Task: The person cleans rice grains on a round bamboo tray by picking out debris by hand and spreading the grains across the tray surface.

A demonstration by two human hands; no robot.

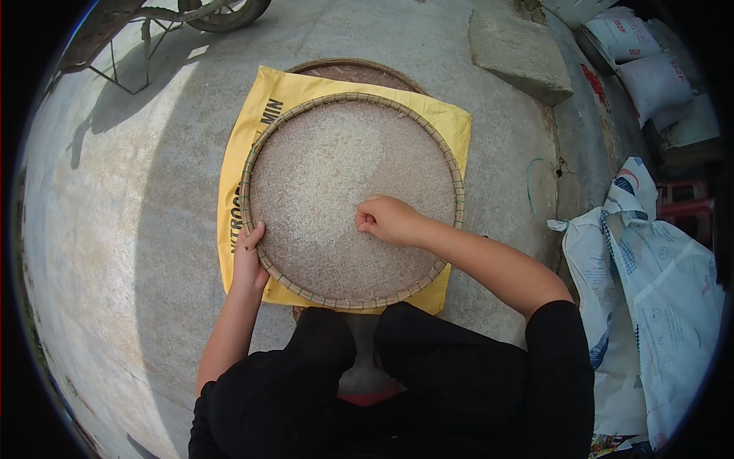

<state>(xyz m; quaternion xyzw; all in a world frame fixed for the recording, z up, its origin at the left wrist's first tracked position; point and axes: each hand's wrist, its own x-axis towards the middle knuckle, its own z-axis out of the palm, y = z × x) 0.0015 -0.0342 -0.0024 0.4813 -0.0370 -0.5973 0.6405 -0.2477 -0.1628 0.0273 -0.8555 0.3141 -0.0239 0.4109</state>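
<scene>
Pale grains (329, 164) lie beside the pinched-together right fingers (369, 217), any hold unclear; left fingers (254, 234) clasp the woven tray (352, 304).

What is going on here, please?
A person in black holds a round, woven bamboo tray by its edge with the left hand. The right hand, loosely closed, is at the small, pale grains spread on the tray; whether it pinches any is hidden. Under the tray lies a yellow, printed sack.

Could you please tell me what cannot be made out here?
Head view:
Left hand, underneath: hidden by the near tray.
Right hand, whether anything is pinched: hidden by its curl.
Rear tray, near part: covered by the yellow sack.
Wheel, top: cut off by the upper edge.
</scene>
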